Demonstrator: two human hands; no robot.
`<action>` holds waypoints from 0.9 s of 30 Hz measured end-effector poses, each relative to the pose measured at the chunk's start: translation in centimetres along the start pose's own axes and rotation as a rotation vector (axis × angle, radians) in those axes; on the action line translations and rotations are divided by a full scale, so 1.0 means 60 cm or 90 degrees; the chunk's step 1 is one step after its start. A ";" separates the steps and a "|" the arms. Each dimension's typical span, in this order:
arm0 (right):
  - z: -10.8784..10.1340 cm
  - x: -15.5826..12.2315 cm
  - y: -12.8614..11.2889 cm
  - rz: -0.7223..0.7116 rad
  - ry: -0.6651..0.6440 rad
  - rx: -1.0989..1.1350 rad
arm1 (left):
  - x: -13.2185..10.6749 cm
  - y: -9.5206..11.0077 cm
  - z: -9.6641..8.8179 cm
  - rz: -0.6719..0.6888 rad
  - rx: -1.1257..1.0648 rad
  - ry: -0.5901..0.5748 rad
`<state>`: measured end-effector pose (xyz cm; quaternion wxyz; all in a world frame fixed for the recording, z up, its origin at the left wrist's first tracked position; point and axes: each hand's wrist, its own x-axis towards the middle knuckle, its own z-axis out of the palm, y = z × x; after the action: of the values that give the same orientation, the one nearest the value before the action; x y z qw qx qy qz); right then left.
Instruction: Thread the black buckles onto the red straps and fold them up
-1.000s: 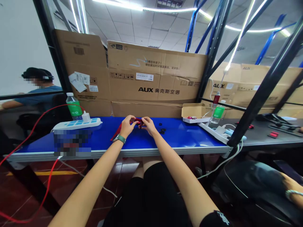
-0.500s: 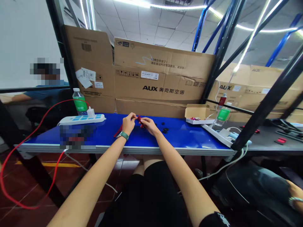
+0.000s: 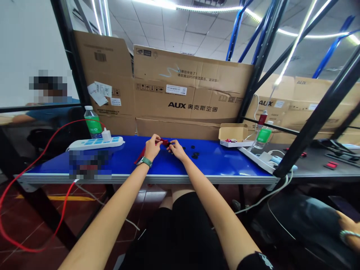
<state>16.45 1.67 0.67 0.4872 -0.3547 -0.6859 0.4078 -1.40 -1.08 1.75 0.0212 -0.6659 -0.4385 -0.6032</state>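
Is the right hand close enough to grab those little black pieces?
Probably yes: the right hand is right beside the black pieces, with nothing standing between them on the blue table, though its fingers are busy at the red strap.

The large cardboard box reads "AUX 奥克斯空调" in black print, with a smaller line of Chinese above it, too small to read exactly. The cardboard box to its right shows "AUX" twice. Print on the white stickers is unreadable.

A water bottle stands behind a white power strip, AUX cardboard cartons beyond
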 end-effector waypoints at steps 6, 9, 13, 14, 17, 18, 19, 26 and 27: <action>-0.009 -0.001 -0.004 -0.213 0.021 -0.198 | -0.003 -0.006 0.009 -0.061 -0.111 -0.046; -0.011 -0.004 -0.011 -0.244 -0.007 -0.270 | -0.004 -0.012 0.016 -0.124 -0.189 -0.207; -0.005 -0.006 -0.018 -0.252 -0.014 -0.373 | -0.005 -0.014 0.021 -0.137 -0.203 -0.269; -0.004 -0.007 -0.019 -0.261 -0.011 -0.393 | -0.006 -0.012 0.020 -0.150 -0.222 -0.271; -0.003 -0.007 -0.023 -0.288 0.004 -0.449 | -0.007 -0.004 0.014 -0.194 -0.279 -0.272; -0.003 -0.007 -0.024 -0.293 0.013 -0.466 | -0.008 -0.002 0.013 -0.206 -0.291 -0.271; -0.003 -0.007 -0.024 -0.294 0.026 -0.482 | -0.009 0.000 0.012 -0.217 -0.301 -0.269; 0.014 -0.016 -0.027 -0.227 0.131 -0.538 | -0.007 -0.007 0.025 -0.230 -0.297 -0.232; 0.019 -0.018 -0.029 -0.220 0.143 -0.537 | -0.006 -0.009 0.028 -0.226 -0.294 -0.227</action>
<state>15.50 -0.27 1.61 0.4325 -0.4439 -0.7840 -0.0344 -0.37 0.00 0.70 -0.3119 -0.6614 -0.3962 -0.5552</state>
